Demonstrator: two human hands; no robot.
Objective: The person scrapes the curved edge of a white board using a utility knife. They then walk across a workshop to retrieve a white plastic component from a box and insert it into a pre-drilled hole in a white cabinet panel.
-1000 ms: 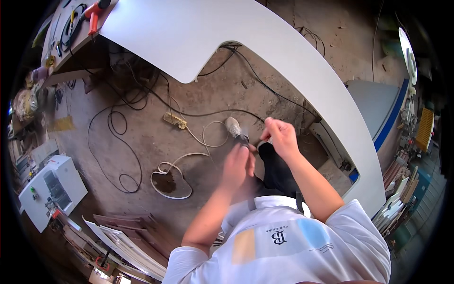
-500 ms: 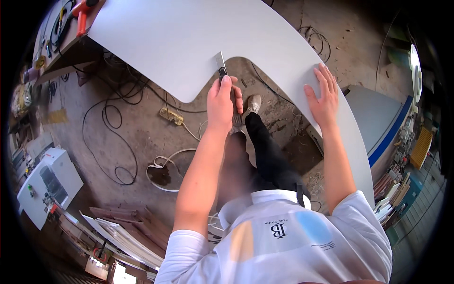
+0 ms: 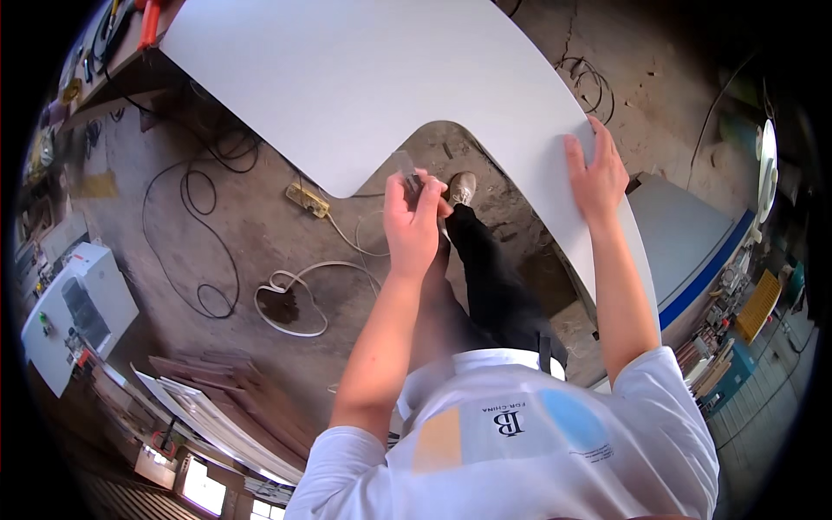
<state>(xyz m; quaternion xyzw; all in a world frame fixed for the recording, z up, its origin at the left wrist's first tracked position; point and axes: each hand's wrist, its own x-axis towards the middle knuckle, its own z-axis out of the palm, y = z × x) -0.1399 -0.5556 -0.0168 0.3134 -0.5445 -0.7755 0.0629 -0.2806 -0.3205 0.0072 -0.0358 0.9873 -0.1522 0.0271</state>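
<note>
My left hand [image 3: 411, 230] is closed round the dark handle of a flat-bladed hand tool [image 3: 404, 163], perhaps a scraper. Its short metal blade points away from me, beside the inner edge of a cut-out; blur hides whether it touches. A large white panel [image 3: 347, 78] spans the front of the view, with a rounded cut-out facing me and a long curved outer edge. On the panel's right arm lies my right hand [image 3: 600, 178], fingers spread near that outer edge. Nothing is held in it.
Black cable [image 3: 204, 234] and a yellow power strip [image 3: 308, 200] with a white cord lie on the floor. A wooden bench [image 3: 121, 74] stands far left. Stacked boards [image 3: 225, 407] lean lower left. A blue-edged grey panel [image 3: 685, 225] is at right, beyond the white panel.
My left hand has drawn the tool back toward me, turning and pulling its blade off the panel's face to the cut-out's edge. My right hand has shifted slightly, still on the panel.
</note>
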